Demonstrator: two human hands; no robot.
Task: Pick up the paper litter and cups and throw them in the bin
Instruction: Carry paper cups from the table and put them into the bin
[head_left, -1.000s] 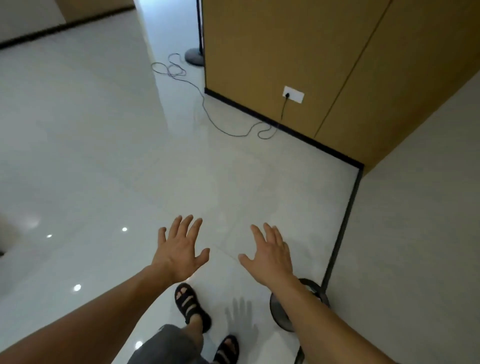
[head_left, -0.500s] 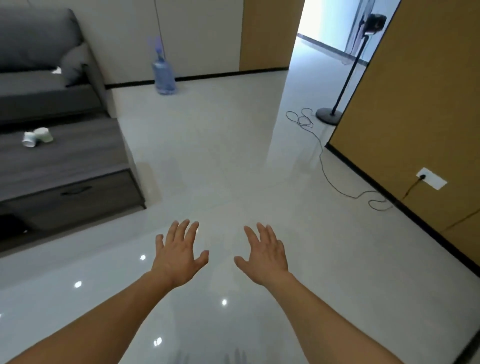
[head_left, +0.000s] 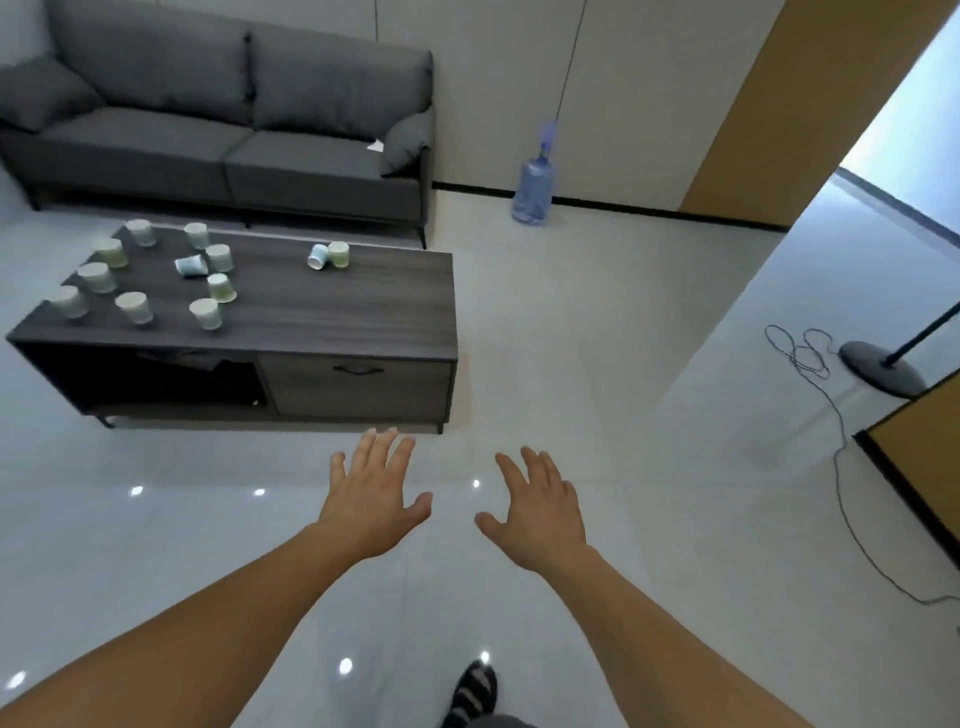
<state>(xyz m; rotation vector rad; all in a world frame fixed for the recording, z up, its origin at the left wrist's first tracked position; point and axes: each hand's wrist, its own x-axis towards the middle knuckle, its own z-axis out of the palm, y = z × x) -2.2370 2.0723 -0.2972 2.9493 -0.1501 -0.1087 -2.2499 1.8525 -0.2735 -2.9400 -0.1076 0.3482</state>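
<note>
Well, my left hand (head_left: 371, 499) and right hand (head_left: 540, 512) both hang empty over the floor, palms down, fingers straight and spread. Ahead and to my left, well apart from either hand, paper cups (head_left: 206, 314) are scattered on the coffee table (head_left: 363, 312), most standing and a couple lying on their sides. I judge them light, thin-walled and easily crushed, so I would pinch each gently round its wall. Farther off, a white paper scrap (head_left: 375, 146) lies on the sofa (head_left: 156, 140) seat. No bin is in view.
</note>
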